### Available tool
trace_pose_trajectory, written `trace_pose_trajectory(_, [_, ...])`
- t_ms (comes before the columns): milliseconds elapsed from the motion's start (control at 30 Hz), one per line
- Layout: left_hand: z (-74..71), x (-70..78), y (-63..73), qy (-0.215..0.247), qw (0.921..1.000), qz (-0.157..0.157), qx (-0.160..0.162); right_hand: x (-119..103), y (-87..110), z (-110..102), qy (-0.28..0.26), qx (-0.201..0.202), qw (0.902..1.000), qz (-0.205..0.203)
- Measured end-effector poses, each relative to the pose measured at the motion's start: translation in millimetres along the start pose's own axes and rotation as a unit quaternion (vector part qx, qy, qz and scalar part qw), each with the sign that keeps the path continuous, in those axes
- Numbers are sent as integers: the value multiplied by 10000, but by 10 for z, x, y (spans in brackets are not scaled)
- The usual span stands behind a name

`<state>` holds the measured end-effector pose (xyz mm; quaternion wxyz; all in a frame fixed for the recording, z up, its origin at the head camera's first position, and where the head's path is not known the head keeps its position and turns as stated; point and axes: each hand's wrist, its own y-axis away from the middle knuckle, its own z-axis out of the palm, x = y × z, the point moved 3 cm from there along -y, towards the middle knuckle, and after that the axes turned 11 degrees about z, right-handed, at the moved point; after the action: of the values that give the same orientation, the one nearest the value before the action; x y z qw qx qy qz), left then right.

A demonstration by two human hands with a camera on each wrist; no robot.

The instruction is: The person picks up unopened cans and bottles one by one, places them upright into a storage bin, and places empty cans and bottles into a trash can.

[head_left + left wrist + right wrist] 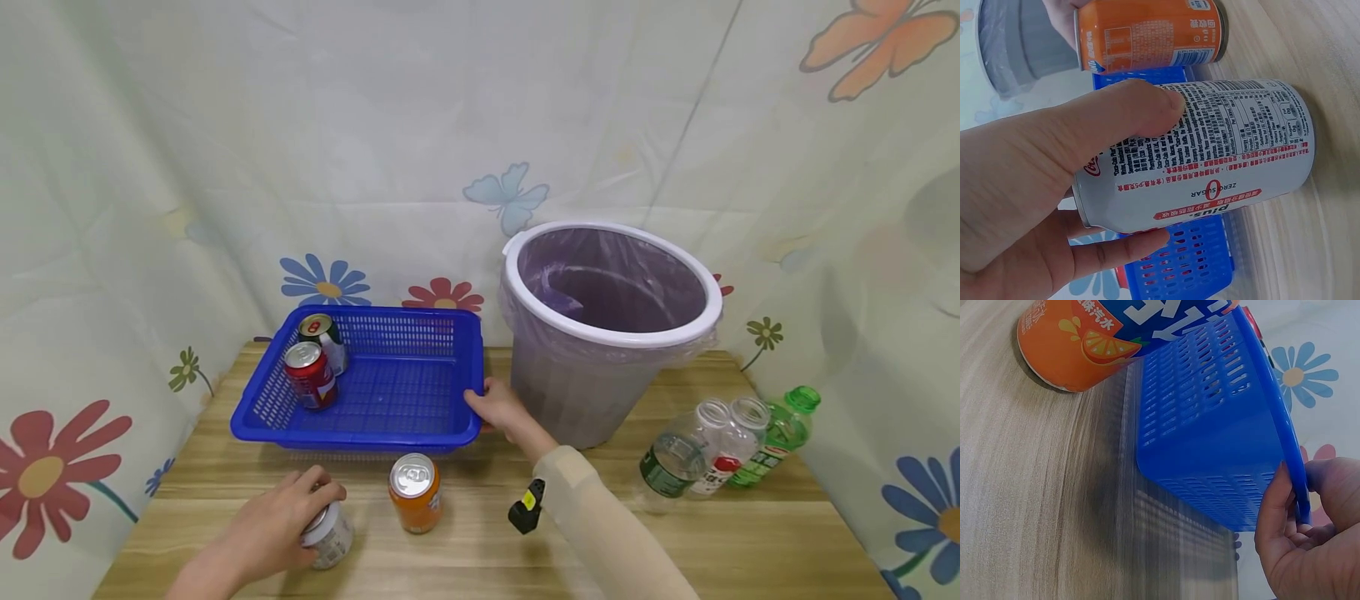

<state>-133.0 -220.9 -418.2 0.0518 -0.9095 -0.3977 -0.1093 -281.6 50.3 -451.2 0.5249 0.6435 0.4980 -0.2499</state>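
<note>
My left hand [281, 525] grips a white soda can [1210, 156] around its upper part, thumb on one side and fingers on the other. The can is at the table's front left, in front of a blue plastic basket [405, 437]. With thumb and curled fingers my right hand [1310, 531] pinches the basket's right rim. Inside the basket, at its left end, stand a red can [311, 379] and a dark green and white can [333, 346]. An orange soda can [416, 496] stands upright on the table between the two hands, touched by neither.
A grey trash bin [577, 392] with a clear liner and white rim stands right of the basket. Several plastic bottles, including a green bottle [783, 437] and a clear bottle [675, 458], stand at the right. A floral curtain [420, 150] encloses the wooden table [472, 558].
</note>
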Motion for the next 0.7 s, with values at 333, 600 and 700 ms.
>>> trace_pose_trajectory(333, [-93,2,-16,-263,9989,339,202,-5,0,-2,-27,4,10000,65])
trace_pose_trajectory(600, [-196,2,-43,-341,9983,439,151,-11,-1,-9,-29,10,10000,51])
trace_pose_trajectory(700, [-223,-3,-53,-367,9982,458,96,-13,3,-7,-21,22,10000,60])
